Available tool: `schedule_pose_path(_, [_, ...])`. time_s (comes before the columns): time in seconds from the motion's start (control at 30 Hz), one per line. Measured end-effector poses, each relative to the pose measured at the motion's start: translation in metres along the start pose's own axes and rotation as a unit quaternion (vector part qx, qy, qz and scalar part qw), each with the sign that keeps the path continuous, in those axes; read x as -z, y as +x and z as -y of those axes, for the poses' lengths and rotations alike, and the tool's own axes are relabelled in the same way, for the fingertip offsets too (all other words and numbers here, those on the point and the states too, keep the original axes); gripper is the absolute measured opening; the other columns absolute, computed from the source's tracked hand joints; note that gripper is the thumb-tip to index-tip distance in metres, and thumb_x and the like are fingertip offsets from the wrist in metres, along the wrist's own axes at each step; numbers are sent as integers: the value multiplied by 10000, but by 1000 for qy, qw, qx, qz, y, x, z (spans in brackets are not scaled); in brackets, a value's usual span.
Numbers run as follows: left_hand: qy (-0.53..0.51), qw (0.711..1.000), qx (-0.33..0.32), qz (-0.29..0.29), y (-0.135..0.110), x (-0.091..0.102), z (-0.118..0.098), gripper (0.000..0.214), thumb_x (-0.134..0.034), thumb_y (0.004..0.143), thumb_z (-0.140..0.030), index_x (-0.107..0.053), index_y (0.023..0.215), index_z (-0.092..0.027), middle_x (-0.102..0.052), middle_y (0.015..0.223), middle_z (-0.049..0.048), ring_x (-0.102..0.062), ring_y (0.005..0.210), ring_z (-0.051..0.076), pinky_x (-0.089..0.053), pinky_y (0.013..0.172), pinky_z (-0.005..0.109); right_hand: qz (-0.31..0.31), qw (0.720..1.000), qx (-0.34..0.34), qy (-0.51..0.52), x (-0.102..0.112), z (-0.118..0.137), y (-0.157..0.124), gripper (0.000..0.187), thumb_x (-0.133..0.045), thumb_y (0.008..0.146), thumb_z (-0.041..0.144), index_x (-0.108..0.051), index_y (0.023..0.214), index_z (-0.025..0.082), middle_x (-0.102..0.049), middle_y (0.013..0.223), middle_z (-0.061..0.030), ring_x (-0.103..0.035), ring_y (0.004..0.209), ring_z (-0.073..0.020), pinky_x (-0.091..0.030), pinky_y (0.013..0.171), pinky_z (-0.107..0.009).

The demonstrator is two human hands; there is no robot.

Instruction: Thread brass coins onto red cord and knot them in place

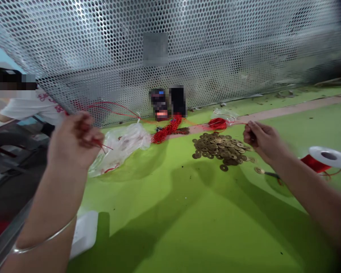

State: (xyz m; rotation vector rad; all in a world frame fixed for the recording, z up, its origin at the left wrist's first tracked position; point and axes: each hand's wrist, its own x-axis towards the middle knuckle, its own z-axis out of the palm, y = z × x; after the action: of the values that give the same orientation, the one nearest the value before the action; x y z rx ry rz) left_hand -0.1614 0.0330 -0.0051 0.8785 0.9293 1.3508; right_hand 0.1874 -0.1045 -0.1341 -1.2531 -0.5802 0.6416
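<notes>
My left hand [74, 140] is raised at the left, its fingers pinched on a thin red string [104, 145] whose end sticks out to the right. My right hand [261, 139] is closed at the right, pinching what looks like the same red string, beside a pile of brass coins with holes [220, 148]. Between the hands lie a clear plastic bag [122, 146], a bundle of red cord [166, 132] and a small heap of red thread [217, 123] on the green table [187, 212].
A perforated metal screen [170, 57] stands along the table's back edge. A spool of red thread [322, 159] lies at the right, with a loose coin [259, 170] near my forearm. A white tray [85, 231] sits at the front left. Another person in white [31, 106] is behind the screen.
</notes>
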Motion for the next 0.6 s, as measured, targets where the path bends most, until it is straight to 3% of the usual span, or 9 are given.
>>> schedule_pose_path(0.1, [26,995,52,79,-5,-3,5,209,-442,869,-94,-517,684,-157,-499,504,-55,-258,361,24,-262,345,156,17,999,-43,-1,-1,-4,0,292,-637,864,281,-566,612,149,-504,554,7,-458,490,-70,-390,438,-131])
schedule_pose_path(0.23, [-16,997,-34,73,1,11,-10,205,-417,883,-96,-494,703,-157,-460,493,-66,-205,357,25,-273,341,142,-38,997,51,51,12,1,12,307,-678,833,282,-549,593,143,-477,558,21,-419,485,-47,-367,446,-120])
schedule_pose_path(0.3, [-12,997,-64,49,6,19,-17,168,-433,856,-75,-507,721,-140,-459,512,-54,-213,357,26,-266,339,147,-27,993,88,73,18,4,17,324,-764,747,349,-556,605,145,-478,575,26,-427,508,-46,-386,466,-121])
schedule_pose_path(0.43, [-14,994,-108,18,10,22,-19,177,-409,836,-62,-505,700,-122,-428,500,-45,-226,353,39,-238,332,165,30,999,5,36,24,0,17,439,-880,520,472,-635,698,154,-563,682,4,-514,609,-70,-468,536,-145])
schedule_pose_path(0.6, [-22,992,-127,7,16,24,-21,158,-422,792,-62,-505,677,-131,-415,483,-42,-207,345,48,-196,319,171,63,998,-27,-5,29,-9,18,393,-860,567,466,-683,731,156,-590,716,-14,-532,638,-76,-487,568,-157])
